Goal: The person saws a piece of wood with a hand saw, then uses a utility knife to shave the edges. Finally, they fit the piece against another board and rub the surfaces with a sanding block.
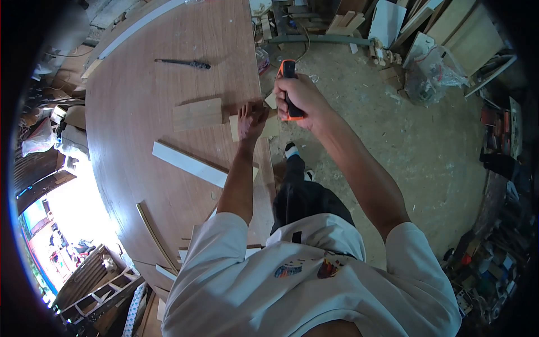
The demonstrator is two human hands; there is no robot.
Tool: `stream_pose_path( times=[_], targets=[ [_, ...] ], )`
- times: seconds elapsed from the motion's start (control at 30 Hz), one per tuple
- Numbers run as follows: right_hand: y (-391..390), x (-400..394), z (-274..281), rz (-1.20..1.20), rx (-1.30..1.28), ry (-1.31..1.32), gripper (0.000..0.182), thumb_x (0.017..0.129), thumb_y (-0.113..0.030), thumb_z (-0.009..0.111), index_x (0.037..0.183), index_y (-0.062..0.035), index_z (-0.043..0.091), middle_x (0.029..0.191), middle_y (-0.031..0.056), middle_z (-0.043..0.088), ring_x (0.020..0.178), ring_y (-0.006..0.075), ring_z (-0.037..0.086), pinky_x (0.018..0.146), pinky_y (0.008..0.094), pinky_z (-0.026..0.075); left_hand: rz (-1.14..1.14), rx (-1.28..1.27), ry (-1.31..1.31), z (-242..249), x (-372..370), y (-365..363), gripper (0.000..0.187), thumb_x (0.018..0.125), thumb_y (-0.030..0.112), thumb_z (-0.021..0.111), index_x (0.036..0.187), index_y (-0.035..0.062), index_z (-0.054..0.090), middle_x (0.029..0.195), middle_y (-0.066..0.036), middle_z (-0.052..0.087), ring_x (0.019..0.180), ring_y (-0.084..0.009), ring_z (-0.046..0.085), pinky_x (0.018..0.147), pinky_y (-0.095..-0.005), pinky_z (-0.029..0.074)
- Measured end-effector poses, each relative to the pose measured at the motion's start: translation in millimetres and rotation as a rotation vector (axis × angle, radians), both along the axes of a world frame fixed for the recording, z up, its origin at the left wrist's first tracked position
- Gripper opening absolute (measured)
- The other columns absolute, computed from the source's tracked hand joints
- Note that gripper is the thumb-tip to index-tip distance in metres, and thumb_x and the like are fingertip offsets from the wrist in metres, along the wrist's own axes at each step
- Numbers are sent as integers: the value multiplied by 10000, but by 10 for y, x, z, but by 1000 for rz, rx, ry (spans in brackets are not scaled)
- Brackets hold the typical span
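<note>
My right hand (pixel 300 101) is wrapped round the handle of an orange and black saw (pixel 290 90), held beyond the table's edge; its blade is hard to make out. On the table, my left hand (pixel 251 119) presses down on a light wooden piece (pixel 236 129) at the edge, with its fingers spread a little. Just to the left of that hand lies a flat wooden block (pixel 197 114). A white-faced board (pixel 190 163) rests at a slant nearer my left forearm.
On the wooden table (pixel 129 112) lie a dark pointed tool (pixel 182 63) and a thin strip (pixel 156 237). A plastic bag (pixel 429 78) and leaning boards (pixel 466 39) stand on the floor at the upper right. A ladder (pixel 101 295) is at the lower left.
</note>
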State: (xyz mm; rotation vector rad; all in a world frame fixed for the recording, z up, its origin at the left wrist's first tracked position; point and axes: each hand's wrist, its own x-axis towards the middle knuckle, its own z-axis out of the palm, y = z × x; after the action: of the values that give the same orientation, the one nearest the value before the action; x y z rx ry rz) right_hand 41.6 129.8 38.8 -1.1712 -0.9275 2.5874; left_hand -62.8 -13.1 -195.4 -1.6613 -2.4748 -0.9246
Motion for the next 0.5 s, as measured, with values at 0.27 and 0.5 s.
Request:
stream_pose_path(
  times=[0.27, 0.5],
  targets=[
    [-58, -64, -48, -4, -19, -38, 102, 777, -23, 532, 740, -74, 451, 585, 15, 448, 410, 130, 436, 381, 327, 371, 25, 50, -13, 7, -44, 97, 141, 792, 268, 695, 843, 138, 672, 916, -90, 550, 856, -288, 557, 762, -417, 434],
    [0, -116, -163, -8, 22, -71, 93, 769, -26, 545, 766, -70, 464, 580, 9, 432, 424, 124, 436, 407, 309, 375, 19, 3, -37, -24, -44, 87, 175, 770, 284, 698, 859, 135, 680, 949, -74, 551, 909, -277, 545, 807, -412, 428]
  ],
)
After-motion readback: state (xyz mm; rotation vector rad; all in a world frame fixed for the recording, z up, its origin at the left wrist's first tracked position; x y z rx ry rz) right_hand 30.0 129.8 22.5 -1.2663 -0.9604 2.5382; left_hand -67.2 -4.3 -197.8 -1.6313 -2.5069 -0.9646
